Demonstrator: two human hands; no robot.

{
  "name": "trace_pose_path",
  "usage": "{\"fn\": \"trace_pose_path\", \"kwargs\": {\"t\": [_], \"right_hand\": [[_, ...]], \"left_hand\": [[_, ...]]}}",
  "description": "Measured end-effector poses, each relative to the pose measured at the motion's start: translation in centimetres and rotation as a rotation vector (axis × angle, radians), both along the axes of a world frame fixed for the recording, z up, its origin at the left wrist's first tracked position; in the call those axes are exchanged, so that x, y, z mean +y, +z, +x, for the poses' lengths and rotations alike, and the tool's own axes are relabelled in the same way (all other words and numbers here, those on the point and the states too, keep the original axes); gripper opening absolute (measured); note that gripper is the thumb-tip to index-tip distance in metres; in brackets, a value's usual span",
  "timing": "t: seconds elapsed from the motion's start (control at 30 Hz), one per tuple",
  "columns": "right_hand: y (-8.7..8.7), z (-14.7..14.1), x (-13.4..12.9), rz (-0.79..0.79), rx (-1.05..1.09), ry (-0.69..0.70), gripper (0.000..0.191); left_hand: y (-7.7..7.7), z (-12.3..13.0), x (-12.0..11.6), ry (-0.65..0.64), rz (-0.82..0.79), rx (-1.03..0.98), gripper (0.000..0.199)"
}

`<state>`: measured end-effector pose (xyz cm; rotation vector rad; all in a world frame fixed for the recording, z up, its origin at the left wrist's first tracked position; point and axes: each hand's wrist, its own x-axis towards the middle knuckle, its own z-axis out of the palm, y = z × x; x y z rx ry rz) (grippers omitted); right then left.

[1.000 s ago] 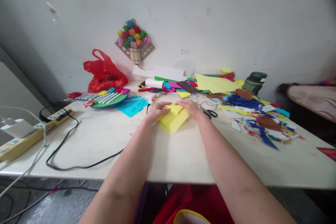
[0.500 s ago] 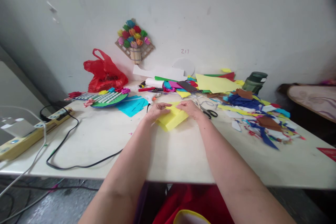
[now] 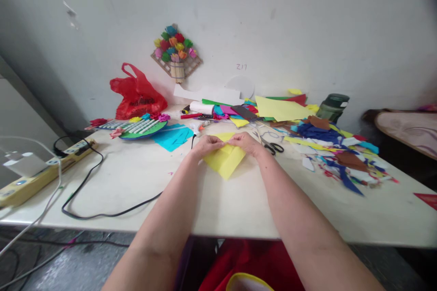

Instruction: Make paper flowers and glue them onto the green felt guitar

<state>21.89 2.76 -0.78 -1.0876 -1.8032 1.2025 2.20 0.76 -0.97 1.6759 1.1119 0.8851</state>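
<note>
A sheet of yellow paper [image 3: 225, 163] with crease lines hangs between my two hands, one corner pointing toward me. My left hand [image 3: 207, 145] pinches its upper left part, and my right hand [image 3: 246, 142] pinches it just to the right. Both sets of fingertips nearly meet near the middle of the paper. Black-handled scissors [image 3: 274, 148] lie just right of my right hand. Beyond my left hand is a white glue gun [image 3: 197, 128] with a black cord. Blue paper [image 3: 172, 137] lies to the left.
At the right, paper scraps [image 3: 348, 159] spread before a green bottle [image 3: 332, 107]. A red plastic bag [image 3: 138, 95] and a green board with rolled paper sticks [image 3: 143, 129] stand at the left. A power strip [image 3: 44, 175] and black cable [image 3: 99, 215] run along the left side.
The fingertips have come closer together on the yellow paper. Its near part has swung flatter, and a corner now points down toward me.
</note>
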Motion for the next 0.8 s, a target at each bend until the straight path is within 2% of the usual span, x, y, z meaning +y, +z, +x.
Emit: {"fn": "trace_pose_path", "kwargs": {"t": [0.4,0.63,0.8], "right_hand": [[-0.51,0.06,0.46,0.009,-0.002,0.036,0.027],[-0.48,-0.13,0.42,0.031,-0.048,0.007,0.028],[0.18,0.0,-0.21,-0.005,-0.05,-0.018,0.029]], "left_hand": [[0.16,0.24,-0.21,0.05,0.02,0.034,0.034],[0.28,0.25,-0.23,0.113,0.128,0.147,0.032],[-0.04,0.04,0.21,0.13,0.219,0.245,0.041]]}}
